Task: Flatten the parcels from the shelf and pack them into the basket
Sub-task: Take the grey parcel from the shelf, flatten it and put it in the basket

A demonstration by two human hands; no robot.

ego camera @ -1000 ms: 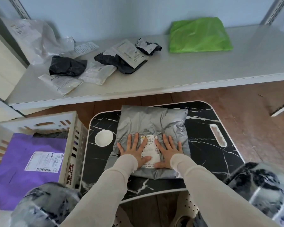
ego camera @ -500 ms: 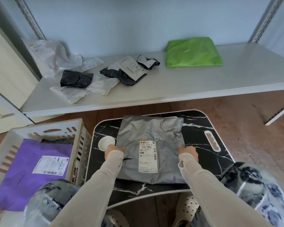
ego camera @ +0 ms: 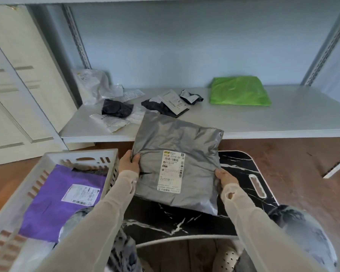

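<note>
Grey parcel [ego camera: 177, 138], white label [ego camera: 171, 171]: "502B C018-00 38" is printed on the top line; the smaller print beneath cannot be read. Purple parcel [ego camera: 53, 203], shipping label [ego camera: 81, 194]: nothing can be made out, the print being too small.

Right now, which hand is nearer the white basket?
Left. The left hand grips the grey parcel right beside the basket wall; the right hand grips its opposite edge, over the marble table.

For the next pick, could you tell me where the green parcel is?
Head view: the green parcel lies on the shelf, back right, right of the small black parcel.
</note>
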